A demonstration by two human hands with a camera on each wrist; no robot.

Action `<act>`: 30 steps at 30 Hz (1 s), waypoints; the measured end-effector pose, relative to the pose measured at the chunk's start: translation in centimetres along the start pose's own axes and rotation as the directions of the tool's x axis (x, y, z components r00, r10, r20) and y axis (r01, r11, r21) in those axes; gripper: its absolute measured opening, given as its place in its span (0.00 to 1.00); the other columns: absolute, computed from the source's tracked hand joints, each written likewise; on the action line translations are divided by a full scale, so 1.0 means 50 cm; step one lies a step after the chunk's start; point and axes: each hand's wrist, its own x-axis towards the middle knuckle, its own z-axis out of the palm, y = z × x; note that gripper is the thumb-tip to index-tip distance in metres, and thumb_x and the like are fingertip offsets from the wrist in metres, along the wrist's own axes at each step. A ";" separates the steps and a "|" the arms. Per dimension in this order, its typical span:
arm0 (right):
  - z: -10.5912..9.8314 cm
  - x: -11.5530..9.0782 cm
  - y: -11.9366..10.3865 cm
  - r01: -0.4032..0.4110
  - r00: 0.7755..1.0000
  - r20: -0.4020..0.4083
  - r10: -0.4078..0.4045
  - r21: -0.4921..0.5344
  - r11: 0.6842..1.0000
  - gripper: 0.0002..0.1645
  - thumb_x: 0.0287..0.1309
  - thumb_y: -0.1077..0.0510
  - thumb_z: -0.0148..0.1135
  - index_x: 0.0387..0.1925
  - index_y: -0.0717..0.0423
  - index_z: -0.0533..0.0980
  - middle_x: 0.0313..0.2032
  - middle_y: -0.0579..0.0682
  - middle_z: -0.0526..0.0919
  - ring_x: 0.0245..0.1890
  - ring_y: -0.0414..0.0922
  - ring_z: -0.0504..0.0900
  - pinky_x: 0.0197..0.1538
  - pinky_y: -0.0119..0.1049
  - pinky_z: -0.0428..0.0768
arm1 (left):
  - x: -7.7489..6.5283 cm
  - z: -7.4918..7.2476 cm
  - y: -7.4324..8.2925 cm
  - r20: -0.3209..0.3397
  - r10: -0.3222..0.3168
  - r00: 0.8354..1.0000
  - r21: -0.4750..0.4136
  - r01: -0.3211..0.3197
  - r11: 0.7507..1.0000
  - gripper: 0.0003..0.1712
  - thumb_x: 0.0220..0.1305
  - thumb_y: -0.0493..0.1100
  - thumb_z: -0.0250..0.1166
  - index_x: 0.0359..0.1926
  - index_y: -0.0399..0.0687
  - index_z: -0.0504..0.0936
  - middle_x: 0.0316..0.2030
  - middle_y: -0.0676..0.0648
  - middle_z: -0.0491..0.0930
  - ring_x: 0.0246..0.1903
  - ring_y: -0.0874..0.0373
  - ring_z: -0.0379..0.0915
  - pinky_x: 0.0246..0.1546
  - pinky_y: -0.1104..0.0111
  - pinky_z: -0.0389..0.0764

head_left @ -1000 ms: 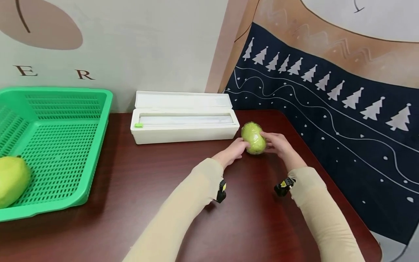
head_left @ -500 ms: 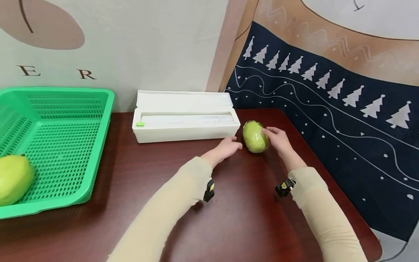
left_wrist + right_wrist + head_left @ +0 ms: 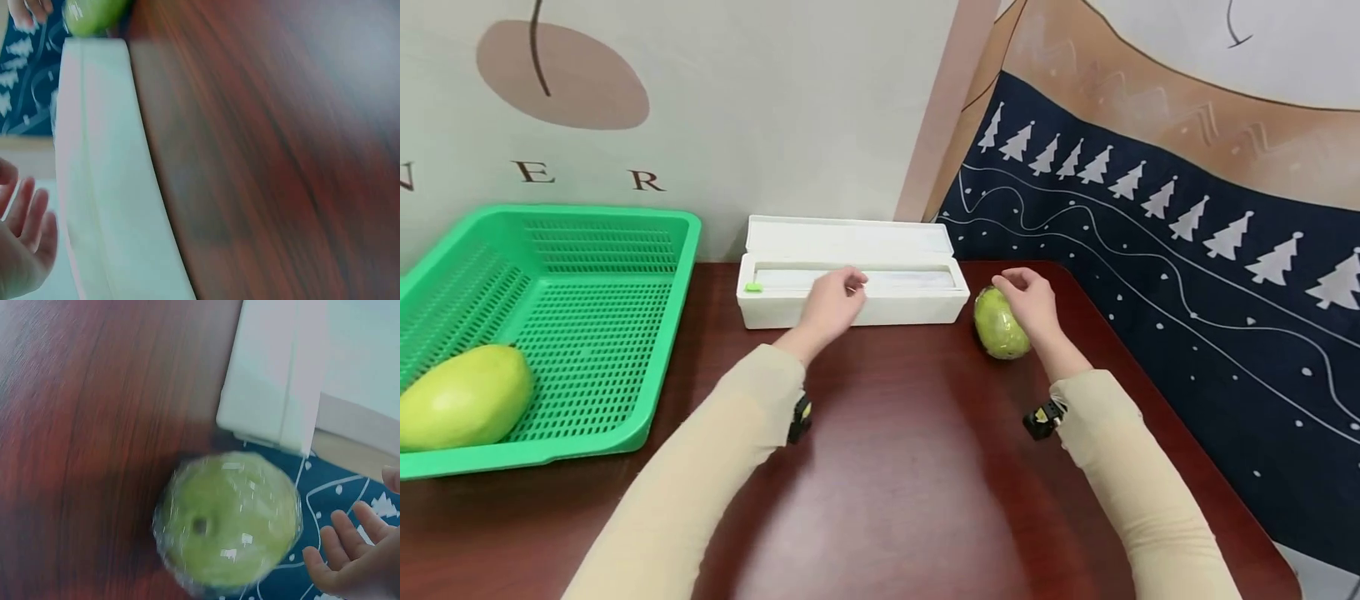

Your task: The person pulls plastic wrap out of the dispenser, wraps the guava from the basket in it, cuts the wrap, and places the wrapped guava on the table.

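Note:
A green, mango-like fruit [image 3: 998, 327] wrapped in shiny clear film lies on the dark table, just right of a long white cling film box [image 3: 850, 312]. Loosely bent, the fingers of my right hand [image 3: 1032, 307] are just above the fruit's upper right side; the right wrist view shows this hand [image 3: 359, 550] apart from the fruit [image 3: 231, 522]. My left hand [image 3: 832, 305] is over the front of the box, its fingers relaxed and holding nothing. The box lid [image 3: 850, 239] is raised, and a green slide cutter [image 3: 753, 287] sits at the left of its rim.
A green plastic basket [image 3: 662, 333] stands on the left with an unwrapped yellow-green fruit [image 3: 471, 396] inside. Behind the table [image 3: 887, 458] is a pale wall; a dark blue hanging with white trees [image 3: 1150, 275] runs along the right edge.
My left hand has left the wrapped fruit and moved left to the box. My right hand has lifted slightly off the fruit. The view has turned a little left, showing more of the basket.

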 end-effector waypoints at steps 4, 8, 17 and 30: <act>0.027 0.002 -0.017 0.001 0.999 0.054 0.000 -0.033 0.999 0.23 0.62 0.50 0.55 0.53 0.61 0.73 0.52 0.59 0.77 0.54 0.52 0.72 0.61 0.46 0.69 | -0.002 -0.052 -0.038 -0.116 0.005 0.993 0.144 0.012 0.990 0.17 0.62 0.36 0.50 0.50 0.42 0.77 0.49 0.42 0.79 0.51 0.47 0.73 0.52 0.56 0.73; 0.053 0.004 -0.033 0.033 0.995 0.099 -0.025 -0.074 0.997 0.23 0.63 0.51 0.54 0.53 0.62 0.73 0.52 0.61 0.77 0.52 0.53 0.73 0.59 0.46 0.70 | -0.010 -0.093 -0.066 -0.203 0.018 0.979 0.294 0.044 0.955 0.17 0.62 0.34 0.50 0.50 0.42 0.78 0.49 0.40 0.78 0.52 0.43 0.70 0.53 0.52 0.69; 0.107 0.024 -0.050 0.186 0.976 0.150 -0.156 -0.218 0.958 0.23 0.62 0.56 0.53 0.55 0.64 0.72 0.52 0.64 0.77 0.53 0.56 0.74 0.59 0.46 0.71 | -0.032 -0.146 -0.108 -0.247 -0.041 0.968 0.461 0.154 0.874 0.20 0.64 0.33 0.48 0.55 0.43 0.76 0.53 0.37 0.74 0.55 0.41 0.65 0.55 0.49 0.65; 0.137 0.059 -0.049 0.250 0.962 0.203 -0.184 -0.369 0.895 0.22 0.64 0.62 0.48 0.59 0.59 0.71 0.58 0.66 0.69 0.58 0.60 0.62 0.61 0.49 0.65 | -0.041 -0.162 -0.121 -0.112 0.018 0.994 0.650 0.060 0.757 0.16 0.65 0.37 0.51 0.47 0.45 0.82 0.45 0.40 0.80 0.49 0.43 0.70 0.52 0.51 0.66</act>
